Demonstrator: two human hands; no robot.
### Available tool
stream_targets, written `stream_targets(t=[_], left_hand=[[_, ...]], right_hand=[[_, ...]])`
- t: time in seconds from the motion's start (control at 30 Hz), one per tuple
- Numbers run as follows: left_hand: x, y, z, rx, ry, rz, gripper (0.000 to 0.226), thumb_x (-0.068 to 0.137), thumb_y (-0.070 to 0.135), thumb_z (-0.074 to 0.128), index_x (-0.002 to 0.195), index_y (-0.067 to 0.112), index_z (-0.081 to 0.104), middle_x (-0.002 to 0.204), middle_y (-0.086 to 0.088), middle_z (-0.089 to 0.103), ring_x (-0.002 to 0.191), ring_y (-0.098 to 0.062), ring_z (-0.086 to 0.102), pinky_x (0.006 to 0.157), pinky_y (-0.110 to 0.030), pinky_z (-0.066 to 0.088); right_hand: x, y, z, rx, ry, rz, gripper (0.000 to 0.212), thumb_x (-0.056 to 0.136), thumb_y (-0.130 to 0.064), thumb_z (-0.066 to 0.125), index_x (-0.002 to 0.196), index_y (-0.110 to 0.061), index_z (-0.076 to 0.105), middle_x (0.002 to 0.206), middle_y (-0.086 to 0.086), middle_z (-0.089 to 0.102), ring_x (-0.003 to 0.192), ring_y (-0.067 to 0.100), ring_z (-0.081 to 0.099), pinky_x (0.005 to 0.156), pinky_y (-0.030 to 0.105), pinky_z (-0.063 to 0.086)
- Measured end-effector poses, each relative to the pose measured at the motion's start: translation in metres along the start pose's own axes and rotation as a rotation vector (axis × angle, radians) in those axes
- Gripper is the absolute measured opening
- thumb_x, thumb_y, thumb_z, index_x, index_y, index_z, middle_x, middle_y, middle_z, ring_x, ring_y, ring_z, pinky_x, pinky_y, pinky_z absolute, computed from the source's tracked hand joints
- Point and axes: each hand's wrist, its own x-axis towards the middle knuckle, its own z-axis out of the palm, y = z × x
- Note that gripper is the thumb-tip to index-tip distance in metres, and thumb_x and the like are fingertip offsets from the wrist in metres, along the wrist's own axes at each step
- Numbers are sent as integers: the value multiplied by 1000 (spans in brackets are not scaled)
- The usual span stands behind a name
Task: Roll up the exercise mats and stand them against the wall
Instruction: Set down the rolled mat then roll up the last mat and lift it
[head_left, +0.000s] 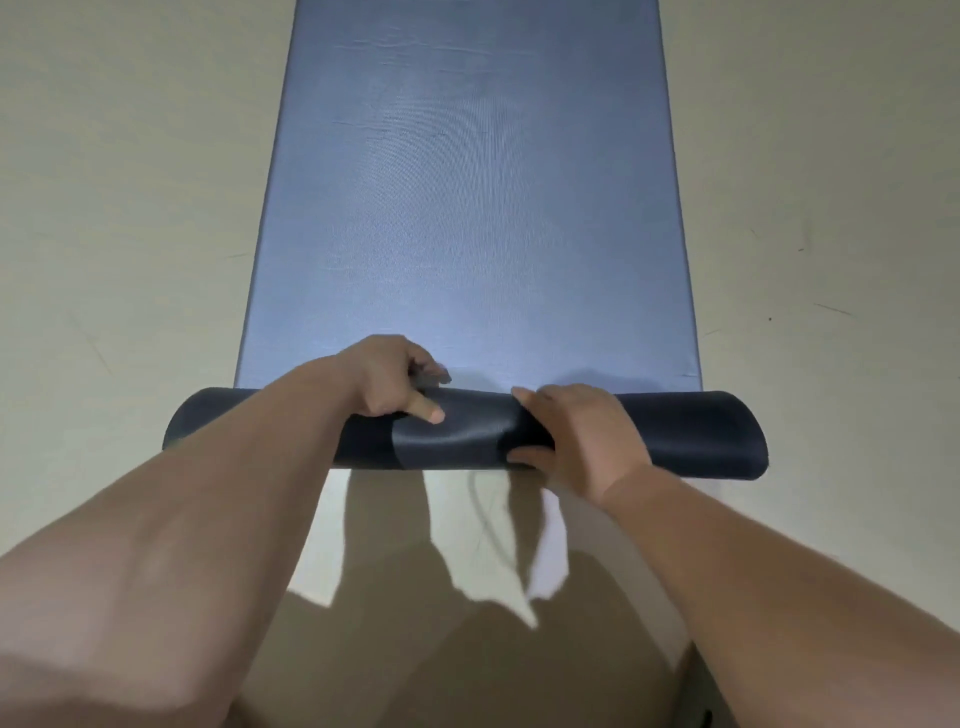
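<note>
A blue exercise mat (467, 182) lies flat on the floor and stretches away from me to the top edge of the view. Its near end is wound into a dark roll (691, 431) that lies crosswise in front of me. My left hand (395, 376) presses on the top of the roll left of centre, fingers curled over its far side and thumb pointing right. My right hand (576, 436) grips the roll right of centre, fingers over the top and thumb at its near side. Both forearms reach in from the bottom corners.
Pale floor (130, 208) spreads on both sides of the mat, with a few small dark marks at the right (831, 309). Shadows of my arms and body fall on the floor just behind the roll. No wall is in view.
</note>
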Motion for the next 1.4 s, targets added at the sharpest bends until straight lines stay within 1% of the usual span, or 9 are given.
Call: stream_targets(t=[0.1, 0.23, 0.33, 0.53, 0.7, 0.93, 1.17, 1.3, 1.4], left_hand=[[-12, 22, -3, 199, 298, -93, 45, 88, 51, 70, 128, 30, 64, 130, 0, 59, 120, -27, 53, 96, -38, 45], [-28, 51, 45, 464, 686, 13, 25, 93, 23, 45, 107, 16, 65, 104, -8, 59, 96, -32, 52, 71, -39, 34], [-37, 40, 84, 554, 645, 125, 59, 86, 42, 39, 131, 10, 61, 122, -11, 63, 109, -34, 56, 90, -47, 41], [-8, 28, 62, 592, 431, 109, 93, 85, 68, 23, 160, 13, 20, 160, -6, 34, 146, -26, 30, 122, -52, 14], [14, 28, 36, 568, 368, 113, 81, 99, 65, 31, 162, 20, 8, 169, 1, 16, 154, -23, 14, 125, -52, 3], [-8, 25, 71, 553, 642, 152, 72, 92, 51, 34, 152, 12, 42, 158, -18, 38, 143, -42, 34, 113, -67, 23], [-31, 8, 110, 600, 630, 153, 102, 79, 56, 65, 157, 6, 24, 166, -22, 15, 152, -43, 14, 115, -71, 8], [-43, 4, 127, 644, 561, 131, 132, 68, 67, 74, 159, 4, 1, 165, -24, 2, 153, -45, 3, 116, -70, -3], [-40, 7, 128, 666, 471, 35, 146, 72, 73, 68, 147, 6, -38, 161, -23, -25, 149, -44, -22, 113, -70, -15]], right_hand=[[26, 5, -28, 86, -102, 39, 64, 93, -64, 61, 149, -36, 47, 128, 0, 66, 116, 29, 59, 97, 45, 48], [52, 12, -36, 203, -168, 132, 68, 92, -65, 63, 152, -43, 44, 152, -6, 53, 137, 23, 48, 113, 46, 38], [62, 13, -34, 160, -160, 182, 69, 92, -67, 61, 154, -45, 40, 155, -4, 46, 143, 25, 39, 118, 53, 28], [23, -16, 5, -119, 303, 113, 56, 96, -57, 59, 145, -30, 56, 151, 9, 47, 138, 32, 42, 119, 59, 25], [24, -11, 18, -265, 34, 91, 107, 89, -61, 67, 166, -28, 0, 171, 17, -8, 159, 39, -7, 121, 67, -7], [82, 6, -38, -115, -155, 77, 96, 89, -47, 74, 164, -37, 13, 164, 10, 28, 154, 31, 20, 124, 64, 8], [68, 1, -53, -4, -147, -20, 53, 73, -42, 79, 122, -38, 60, 103, -10, 66, 102, 22, 60, 97, 46, 43], [48, -1, -56, 132, -321, -16, 57, 73, -44, 85, 125, -39, 62, 112, -13, 66, 102, 19, 59, 89, 38, 49], [42, -2, -44, 109, -283, 22, 83, 80, -50, 80, 151, -38, 41, 144, -3, 56, 133, 26, 50, 113, 50, 36]])
